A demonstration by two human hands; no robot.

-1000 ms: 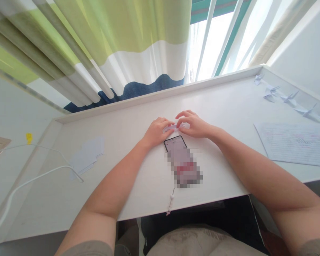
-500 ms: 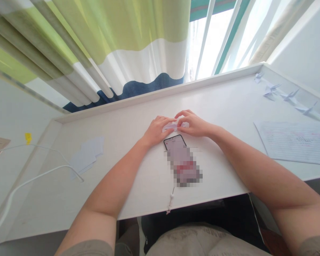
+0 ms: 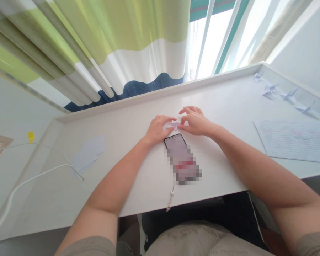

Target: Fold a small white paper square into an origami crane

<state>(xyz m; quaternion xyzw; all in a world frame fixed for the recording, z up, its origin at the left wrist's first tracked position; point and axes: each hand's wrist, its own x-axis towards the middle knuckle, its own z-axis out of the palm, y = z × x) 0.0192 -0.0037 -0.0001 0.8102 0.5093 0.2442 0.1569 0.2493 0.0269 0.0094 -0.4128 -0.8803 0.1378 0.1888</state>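
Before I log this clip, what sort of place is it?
Probably a study corner in a home or dormitory: a white desk stands by a window with a long curtain, and a phone and lined paper lie on it.

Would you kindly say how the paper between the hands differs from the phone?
The paper is pale and appears folded; the phone is dark-edged and flat. The paper looks smaller than the phone. The paper is between the left hand and right hand, while the phone lies apart from both.
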